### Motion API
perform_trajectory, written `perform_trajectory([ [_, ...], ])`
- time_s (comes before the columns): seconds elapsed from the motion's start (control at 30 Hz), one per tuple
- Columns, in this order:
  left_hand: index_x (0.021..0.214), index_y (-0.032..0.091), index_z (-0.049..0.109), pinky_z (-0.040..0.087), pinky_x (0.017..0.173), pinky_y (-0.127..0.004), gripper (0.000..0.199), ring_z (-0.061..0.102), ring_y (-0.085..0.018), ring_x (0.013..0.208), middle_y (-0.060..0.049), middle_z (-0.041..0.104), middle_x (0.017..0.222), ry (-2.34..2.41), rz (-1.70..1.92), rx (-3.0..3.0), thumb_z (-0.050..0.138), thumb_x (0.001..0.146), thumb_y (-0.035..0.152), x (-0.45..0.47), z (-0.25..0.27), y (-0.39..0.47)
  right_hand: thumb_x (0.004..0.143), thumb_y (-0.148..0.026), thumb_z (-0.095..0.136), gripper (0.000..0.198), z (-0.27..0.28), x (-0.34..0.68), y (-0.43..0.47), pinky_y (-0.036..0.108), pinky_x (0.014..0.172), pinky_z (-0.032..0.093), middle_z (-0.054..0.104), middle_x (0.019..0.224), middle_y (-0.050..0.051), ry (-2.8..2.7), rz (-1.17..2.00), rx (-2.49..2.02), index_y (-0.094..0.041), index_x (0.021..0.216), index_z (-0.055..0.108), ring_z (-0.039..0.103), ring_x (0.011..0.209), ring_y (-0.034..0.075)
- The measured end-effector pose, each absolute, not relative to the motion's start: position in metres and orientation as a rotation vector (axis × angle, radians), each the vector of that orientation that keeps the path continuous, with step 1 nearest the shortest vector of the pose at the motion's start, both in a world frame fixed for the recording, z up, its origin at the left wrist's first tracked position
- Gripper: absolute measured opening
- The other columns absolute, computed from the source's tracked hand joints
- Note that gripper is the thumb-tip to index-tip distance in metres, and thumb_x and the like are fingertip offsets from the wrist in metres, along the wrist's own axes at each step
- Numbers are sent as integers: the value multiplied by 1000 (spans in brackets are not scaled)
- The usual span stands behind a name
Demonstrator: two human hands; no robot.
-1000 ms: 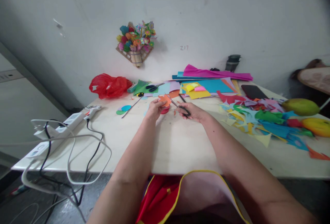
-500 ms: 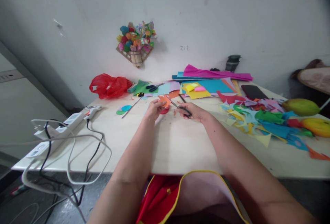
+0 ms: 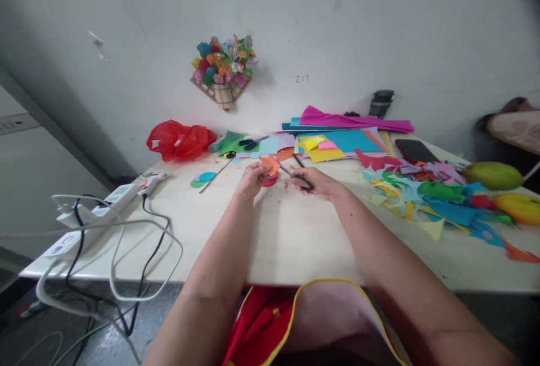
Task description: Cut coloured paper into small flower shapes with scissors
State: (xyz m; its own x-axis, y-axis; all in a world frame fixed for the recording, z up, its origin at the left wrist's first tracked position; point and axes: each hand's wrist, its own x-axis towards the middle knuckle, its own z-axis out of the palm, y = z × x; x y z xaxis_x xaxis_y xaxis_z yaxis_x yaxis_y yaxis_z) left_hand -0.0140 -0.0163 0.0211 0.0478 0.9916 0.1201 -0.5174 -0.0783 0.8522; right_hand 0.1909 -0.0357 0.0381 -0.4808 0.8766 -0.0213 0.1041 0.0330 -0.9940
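My left hand [image 3: 253,179] pinches a small piece of orange paper [image 3: 270,165] above the middle of the table. Closed around the black handles of a pair of scissors [image 3: 302,181] is my right hand [image 3: 317,182]. The blades point left and touch or overlap the paper's right edge; which of the two I cannot tell. Beneath the orange paper lies a red round piece [image 3: 270,180], partly covered. Small orange scraps [image 3: 286,184] rest between the hands. Behind them is more orange paper [image 3: 285,154], beside a thin dark strip [image 3: 298,160].
Coloured paper sheets [image 3: 363,142] lie at the back, with a second pair of scissors [image 3: 250,144] to their left. Paper scraps [image 3: 439,191], a phone [image 3: 415,150] and two mangoes [image 3: 493,175] occupy the right. A red plastic bag [image 3: 179,140] and a power strip [image 3: 97,217] with looping cables are on the left.
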Motion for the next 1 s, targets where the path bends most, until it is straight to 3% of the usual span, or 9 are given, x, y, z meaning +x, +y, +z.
perform_trajectory([
  [0.27, 72, 13, 64, 56, 70, -29, 24, 67, -15, 67, -4, 70, 73, 686, 1450, 893, 78, 53, 7, -14, 20, -14, 72, -29, 75, 21, 31, 191, -30, 21, 40, 28, 49, 53, -5, -1675, 1507, -958, -14, 72, 61, 39, 41, 6],
  [1.0, 69, 13, 61, 56, 66, -26, 21, 69, -14, 65, -3, 70, 71, 707, 1509, 813, 76, 57, 6, -6, 21, -13, 70, -27, 79, 22, 36, 188, -35, 21, 39, 29, 51, 53, -4, -1620, 1468, -948, -14, 70, 60, 41, 40, 6],
])
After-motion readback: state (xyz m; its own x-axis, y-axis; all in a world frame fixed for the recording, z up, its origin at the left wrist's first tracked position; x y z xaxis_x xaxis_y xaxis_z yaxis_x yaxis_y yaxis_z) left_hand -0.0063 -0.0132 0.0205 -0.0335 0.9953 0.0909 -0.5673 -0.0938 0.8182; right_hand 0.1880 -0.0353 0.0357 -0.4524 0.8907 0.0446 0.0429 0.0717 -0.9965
